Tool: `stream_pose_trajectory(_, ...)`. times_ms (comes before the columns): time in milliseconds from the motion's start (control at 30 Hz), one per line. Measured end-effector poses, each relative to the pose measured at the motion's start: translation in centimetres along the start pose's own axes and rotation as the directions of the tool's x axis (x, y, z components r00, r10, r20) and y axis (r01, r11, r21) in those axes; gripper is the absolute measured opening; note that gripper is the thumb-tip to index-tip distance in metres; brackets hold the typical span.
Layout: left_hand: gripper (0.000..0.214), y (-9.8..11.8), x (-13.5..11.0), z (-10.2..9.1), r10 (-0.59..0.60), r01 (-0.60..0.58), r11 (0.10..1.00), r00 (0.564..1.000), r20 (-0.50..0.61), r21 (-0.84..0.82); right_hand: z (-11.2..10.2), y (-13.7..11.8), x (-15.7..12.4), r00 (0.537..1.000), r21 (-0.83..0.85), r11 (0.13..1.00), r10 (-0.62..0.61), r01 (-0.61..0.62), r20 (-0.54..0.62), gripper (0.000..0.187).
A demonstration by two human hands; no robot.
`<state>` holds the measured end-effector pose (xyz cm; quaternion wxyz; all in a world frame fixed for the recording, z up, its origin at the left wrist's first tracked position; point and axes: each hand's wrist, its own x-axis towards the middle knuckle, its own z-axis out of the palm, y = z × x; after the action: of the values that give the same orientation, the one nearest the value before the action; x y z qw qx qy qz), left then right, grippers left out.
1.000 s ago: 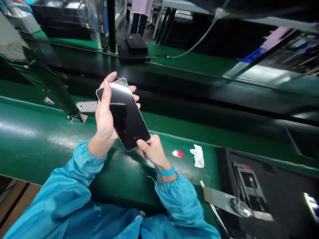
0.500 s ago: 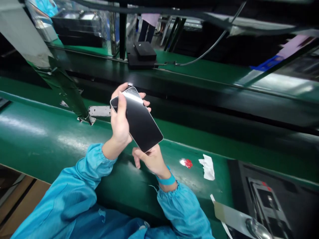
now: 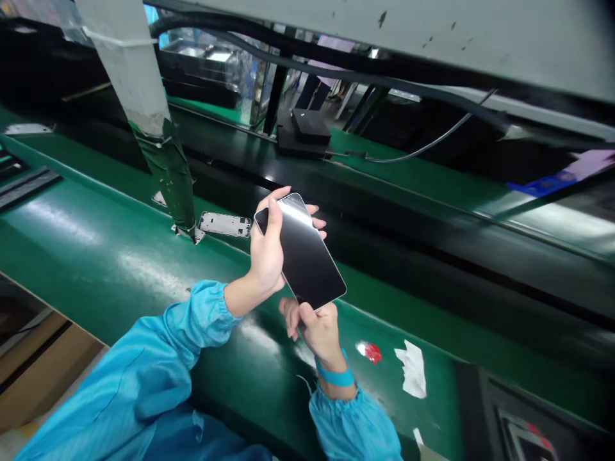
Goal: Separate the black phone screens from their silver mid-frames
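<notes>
Your left hand (image 3: 268,255) wraps the phone (image 3: 310,259) from behind, thumb over its front; right hand (image 3: 321,330) half-curled at its near end, can't tell if gripping.

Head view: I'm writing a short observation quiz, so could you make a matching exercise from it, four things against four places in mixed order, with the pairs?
Things
1. phone-like device
2. blue wristband
3. torn white scrap
4. pale flat part

Places
A. around the right wrist
B. near the foot of the taped post
C. in the left hand
D. beside the red-and-white piece

Pairs: 1-C, 2-A, 3-D, 4-B
</notes>
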<state>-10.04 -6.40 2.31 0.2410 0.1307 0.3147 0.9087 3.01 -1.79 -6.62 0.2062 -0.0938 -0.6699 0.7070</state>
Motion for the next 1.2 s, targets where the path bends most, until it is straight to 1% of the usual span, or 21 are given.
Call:
stream_pose_trajectory(133,0.062,0.0,0.2,-0.3,-0.036,0.038,0.999,0.997,0.063,-0.024,-1.6,-1.0,0.2,0.992,-0.047,0.998,0.047,-0.053,-0.119,0.082)
stream_pose_trajectory(167,0.065,0.0,0.3,-0.3,-0.048,0.05,0.998,0.996,0.079,-0.027,-2.0,-1.2,0.2,0.991,-0.064,0.996,0.049,-0.057,-0.128,0.083)
stream_pose_trajectory(200,0.066,0.0,0.4,-0.4,-0.057,0.06,0.998,0.994,0.09,-0.029,-2.5,-1.3,0.2,0.993,-0.077,0.995,0.056,-0.064,-0.106,0.083)
stream_pose_trajectory(300,0.065,-0.1,0.9,-0.8,-0.073,0.077,0.996,0.989,0.126,-0.035,-3.9,-1.2,0.0,0.995,-0.113,0.989,0.097,-0.093,0.024,0.084)
stream_pose_trajectory(333,0.065,-0.2,1.0,-1.0,-0.087,0.094,0.995,0.984,0.155,-0.036,-4.4,-1.2,0.0,0.994,-0.142,0.985,0.099,-0.093,0.039,0.081)
stream_pose_trajectory(367,0.067,-0.4,1.1,-1.3,-0.12,0.128,0.991,0.972,0.2,-0.029,-4.9,-1.1,0.2,0.997,-0.172,0.982,0.078,-0.074,0.015,0.078)
stream_pose_trajectory(433,0.074,-1.0,1.3,-1.8,-0.227,0.223,0.974,0.926,0.302,0.048,-5.7,-1.2,0.5,0.992,-0.209,0.978,-0.021,-0.006,-0.126,0.071)
stream_pose_trajectory(500,0.08,-2.0,1.1,-2.2,-0.329,0.271,0.941,0.872,0.364,0.201,-6.2,-1.4,1.0,0.951,-0.21,0.976,-0.112,0.052,-0.287,0.071)
stream_pose_trajectory(533,0.081,-2.5,0.9,-2.3,-0.362,0.272,0.924,0.852,0.378,0.27,-6.2,-1.5,1.2,0.934,-0.199,0.979,-0.116,0.05,-0.337,0.072)
stream_pose_trajectory(600,0.079,-3.5,0.3,-2.4,-0.401,0.264,0.897,0.824,0.4,0.354,-5.9,-1.8,1.3,0.92,-0.162,0.987,-0.054,-0.011,-0.389,0.073)
stream_pose_trajectory(667,0.079,-4.0,-0.3,-2.3,-0.452,0.294,0.876,0.778,0.436,0.383,-5.3,-2.0,1.3,0.911,-0.098,0.993,0.018,-0.064,-0.413,0.076)
stream_pose_trajectory(733,0.079,-4.0,-0.7,-2.1,-0.509,0.329,0.848,0.722,0.468,0.415,-4.6,-2.1,1.3,0.906,-0.028,0.998,0.04,-0.057,-0.421,0.076)
stream_pose_trajectory(800,0.075,-3.8,-1.0,-2.1,-0.559,0.352,0.82,0.665,0.496,0.452,-4.0,-1.9,1.3,0.905,0.013,1.0,0.027,-0.023,-0.424,0.074)
stream_pose_trajectory(867,0.07,-3.9,-1.1,-2.1,-0.59,0.355,0.797,0.63,0.504,0.489,-3.7,-1.7,1.3,0.886,0.024,1.0,0.007,0.005,-0.463,0.074)
stream_pose_trajectory(900,0.07,-4.0,-1.1,-2.1,-0.602,0.351,0.785,0.628,0.493,0.511,-3.7,-1.5,1.2,0.87,0.021,1.0,-0.003,0.016,-0.493,0.074)
stream_pose_trajectory(967,0.071,-4.4,-1.3,-2.0,-0.619,0.34,0.75,0.662,0.422,0.567,-3.8,-1.5,0.5,0.832,0.014,0.999,-0.022,0.036,-0.554,0.075)
stream_pose_trajectory(1033,0.064,-5.0,-1.2,-1.7,-0.656,0.393,0.703,0.679,0.329,0.592,-3.9,-1.9,-1.4,0.796,-0.04,0.998,-0.069,0.056,-0.602,0.074)
stream_pose_trajectory(1067,0.058,-5.3,-1.1,-1.5,-0.673,0.436,0.686,0.685,0.279,0.582,-3.8,-2.4,-2.9,0.785,-0.109,0.992,-0.115,0.061,-0.609,0.071)
stream_pose_trajectory(1100,0.052,-5.8,-0.8,-1.2,-0.68,0.479,0.678,0.697,0.227,0.557,-3.6,-3.1,-4.8,0.784,-0.2,0.978,-0.171,0.061,-0.597,0.068)
stream_pose_trajectory(1133,0.049,-6.3,-0.3,-0.8,-0.677,0.517,0.679,0.716,0.172,0.521,-3.5,-3.9,-7.1,0.791,-0.304,0.951,-0.233,0.062,-0.566,0.063)
stream_pose_trajectory(1200,0.053,-7.9,1.2,0.1,-0.641,0.553,0.709,0.764,0.073,0.437,-3.9,-5.7,-12.2,0.818,-0.475,0.877,-0.325,0.072,-0.475,0.051)
